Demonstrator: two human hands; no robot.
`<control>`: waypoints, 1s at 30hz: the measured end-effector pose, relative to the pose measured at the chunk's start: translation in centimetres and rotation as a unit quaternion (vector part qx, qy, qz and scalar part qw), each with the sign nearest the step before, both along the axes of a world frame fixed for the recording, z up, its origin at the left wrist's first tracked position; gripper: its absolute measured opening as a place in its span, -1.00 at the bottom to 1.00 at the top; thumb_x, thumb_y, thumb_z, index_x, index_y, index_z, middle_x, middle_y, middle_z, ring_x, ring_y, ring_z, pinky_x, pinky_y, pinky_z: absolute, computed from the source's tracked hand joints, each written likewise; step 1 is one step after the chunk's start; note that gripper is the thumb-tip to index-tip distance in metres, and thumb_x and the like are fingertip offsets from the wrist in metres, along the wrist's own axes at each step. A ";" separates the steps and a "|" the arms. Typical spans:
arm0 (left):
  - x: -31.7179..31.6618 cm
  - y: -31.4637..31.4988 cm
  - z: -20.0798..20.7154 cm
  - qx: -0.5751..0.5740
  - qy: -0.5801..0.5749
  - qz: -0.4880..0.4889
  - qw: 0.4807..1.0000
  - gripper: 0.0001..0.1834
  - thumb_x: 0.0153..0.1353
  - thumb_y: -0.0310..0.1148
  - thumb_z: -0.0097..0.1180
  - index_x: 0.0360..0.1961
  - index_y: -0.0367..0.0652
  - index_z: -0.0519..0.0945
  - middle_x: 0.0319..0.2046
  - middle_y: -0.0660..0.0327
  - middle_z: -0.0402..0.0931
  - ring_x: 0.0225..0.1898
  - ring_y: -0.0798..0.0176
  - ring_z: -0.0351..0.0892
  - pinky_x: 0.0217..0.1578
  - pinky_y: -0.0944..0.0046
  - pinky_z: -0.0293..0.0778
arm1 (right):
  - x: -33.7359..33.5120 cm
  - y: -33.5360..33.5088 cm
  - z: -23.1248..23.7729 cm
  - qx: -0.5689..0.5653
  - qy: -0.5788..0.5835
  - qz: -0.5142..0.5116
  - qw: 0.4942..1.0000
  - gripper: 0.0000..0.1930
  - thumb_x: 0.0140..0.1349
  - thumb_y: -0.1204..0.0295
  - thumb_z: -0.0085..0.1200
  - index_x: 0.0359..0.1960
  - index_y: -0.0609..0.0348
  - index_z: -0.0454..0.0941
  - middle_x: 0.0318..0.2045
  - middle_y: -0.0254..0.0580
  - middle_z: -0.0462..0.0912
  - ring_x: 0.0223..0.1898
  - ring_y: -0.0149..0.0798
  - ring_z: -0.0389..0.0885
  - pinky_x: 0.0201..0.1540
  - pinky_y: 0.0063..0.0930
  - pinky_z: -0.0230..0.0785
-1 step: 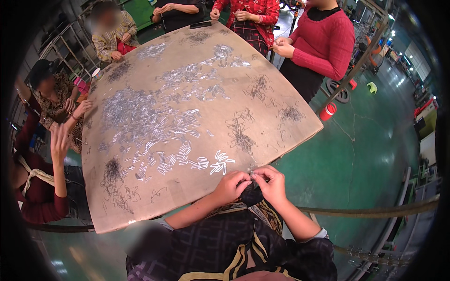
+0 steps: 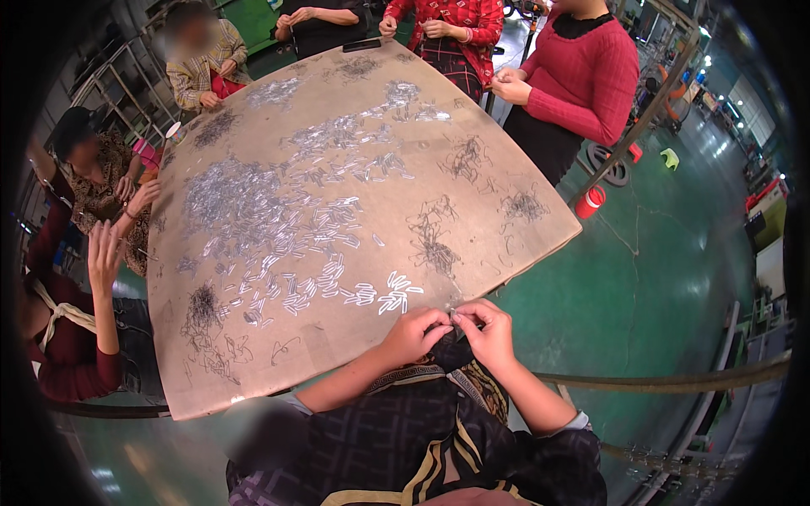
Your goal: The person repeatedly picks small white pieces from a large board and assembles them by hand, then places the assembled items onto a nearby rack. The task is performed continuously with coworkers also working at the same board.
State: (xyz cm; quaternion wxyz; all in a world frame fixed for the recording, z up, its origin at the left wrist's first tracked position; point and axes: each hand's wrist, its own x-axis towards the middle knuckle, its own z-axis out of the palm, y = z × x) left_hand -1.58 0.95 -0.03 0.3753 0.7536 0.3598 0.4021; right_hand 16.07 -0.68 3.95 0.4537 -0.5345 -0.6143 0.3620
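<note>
At the near edge of the board-topped table [image 2: 354, 354], my left hand [image 2: 413, 334] and my right hand [image 2: 488, 332] meet, thumbs and fingertips pinched together. Whatever lies between them is too small and covered to make out. Just left of my fingers is a loose group of shiny, narrow oblong pieces [image 2: 396, 297]. A tangle of thin dark wire-like bits [image 2: 436, 250] lies beyond my hands. The large heap of the same shiny pieces [image 2: 232, 202] spreads over the table's left and middle.
More dark bits [image 2: 202, 308] lie at the near left. Several people stand or sit around the table, including one in a pink-red sweater [image 2: 586, 76] and one with a raised hand [image 2: 104, 253] at left. A red bucket [image 2: 591, 201] stands beyond the right edge.
My hands stay pinched together in nearly the same place. At the left, the co-workers' hands have shifted slightly to the left.
</note>
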 end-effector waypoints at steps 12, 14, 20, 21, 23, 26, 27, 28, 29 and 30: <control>0.6 11.1 -4.0 0.176 0.214 0.146 0.950 -0.90 0.10 -0.46 0.19 -0.34 -0.23 0.61 -0.39 0.06 0.51 -0.27 -0.05 0.56 -0.23 0.05 0.49 | -0.2 -0.8 0.8 0.032 -0.036 -0.007 0.999 -0.93 0.10 0.64 0.20 -0.36 0.33 0.62 -0.42 -0.16 0.63 -0.45 -0.36 0.60 -0.36 -0.55 0.44; 0.8 11.7 -4.6 0.185 0.250 0.152 0.938 -0.91 0.10 -0.46 0.18 -0.36 -0.22 0.61 -0.39 0.06 0.50 -0.27 -0.05 0.56 -0.23 0.04 0.49 | -0.1 -0.9 0.7 0.027 -0.036 -0.005 0.999 -0.92 0.10 0.63 0.20 -0.35 0.32 0.61 -0.42 -0.14 0.63 -0.45 -0.33 0.61 -0.36 -0.54 0.44; 0.2 12.1 -3.6 0.109 0.183 0.158 0.964 -0.91 0.07 -0.49 0.19 -0.36 -0.24 0.61 -0.43 0.08 0.55 -0.37 0.00 0.59 -0.31 0.10 0.52 | 0.2 -0.2 -0.5 0.020 -0.026 0.005 0.999 -0.91 0.09 0.64 0.20 -0.34 0.33 0.61 -0.42 -0.12 0.63 -0.43 -0.32 0.64 -0.36 -0.54 0.45; -0.2 12.0 -3.5 0.081 0.157 0.154 0.972 -0.91 0.08 -0.50 0.19 -0.35 -0.25 0.61 -0.44 0.10 0.57 -0.41 0.06 0.61 -0.35 0.14 0.53 | 0.2 -0.1 -0.7 0.017 -0.019 0.006 1.000 -0.91 0.09 0.65 0.20 -0.34 0.34 0.61 -0.42 -0.12 0.63 -0.43 -0.33 0.64 -0.36 -0.54 0.45; -1.0 11.7 -3.5 -0.017 0.096 0.140 0.985 -0.91 0.10 -0.51 0.19 -0.35 -0.28 0.61 -0.45 0.15 0.61 -0.45 0.21 0.61 -0.40 0.24 0.53 | 0.1 0.1 -0.8 0.016 -0.011 0.007 1.000 -0.90 0.09 0.65 0.20 -0.34 0.34 0.61 -0.42 -0.13 0.63 -0.43 -0.34 0.63 -0.37 -0.54 0.45; -2.3 11.1 -3.3 -0.206 -0.018 0.088 0.975 -0.92 0.15 -0.50 0.20 -0.35 -0.30 0.61 -0.44 0.23 0.63 -0.47 0.41 0.58 -0.44 0.38 0.50 | 0.0 0.3 -0.7 0.021 -0.013 0.012 1.000 -0.90 0.08 0.65 0.21 -0.34 0.34 0.61 -0.43 -0.15 0.63 -0.45 -0.37 0.62 -0.38 -0.55 0.44; -2.8 10.5 -2.9 -0.254 -0.062 0.058 0.964 -0.92 0.17 -0.50 0.21 -0.35 -0.30 0.61 -0.43 0.24 0.63 -0.46 0.46 0.56 -0.43 0.41 0.49 | 0.0 0.4 -0.9 0.021 -0.016 0.015 1.000 -0.90 0.08 0.65 0.21 -0.34 0.34 0.61 -0.43 -0.15 0.63 -0.46 -0.38 0.62 -0.38 -0.56 0.44; -3.0 9.8 -2.3 -0.300 -0.105 0.028 0.948 -0.92 0.19 -0.49 0.21 -0.34 -0.30 0.60 -0.42 0.26 0.63 -0.44 0.50 0.54 -0.43 0.44 0.48 | 0.0 0.4 -1.0 0.021 -0.019 0.017 0.999 -0.90 0.08 0.65 0.21 -0.34 0.34 0.61 -0.43 -0.16 0.63 -0.47 -0.38 0.61 -0.39 -0.56 0.44; -2.9 8.8 -1.7 -0.310 -0.138 0.004 0.941 -0.92 0.19 -0.50 0.21 -0.33 -0.30 0.60 -0.43 0.26 0.63 -0.44 0.50 0.55 -0.42 0.45 0.48 | 0.0 0.4 -1.0 0.021 -0.028 0.021 0.999 -0.90 0.08 0.65 0.21 -0.34 0.34 0.61 -0.43 -0.16 0.63 -0.48 -0.39 0.61 -0.39 -0.56 0.44; -2.8 7.6 -1.0 -0.319 -0.171 -0.022 0.932 -0.92 0.20 -0.50 0.21 -0.33 -0.30 0.60 -0.43 0.26 0.63 -0.44 0.49 0.55 -0.41 0.45 0.48 | 0.0 0.5 -1.0 0.021 -0.037 0.023 0.999 -0.89 0.08 0.65 0.21 -0.34 0.34 0.61 -0.43 -0.17 0.63 -0.48 -0.39 0.60 -0.39 -0.56 0.44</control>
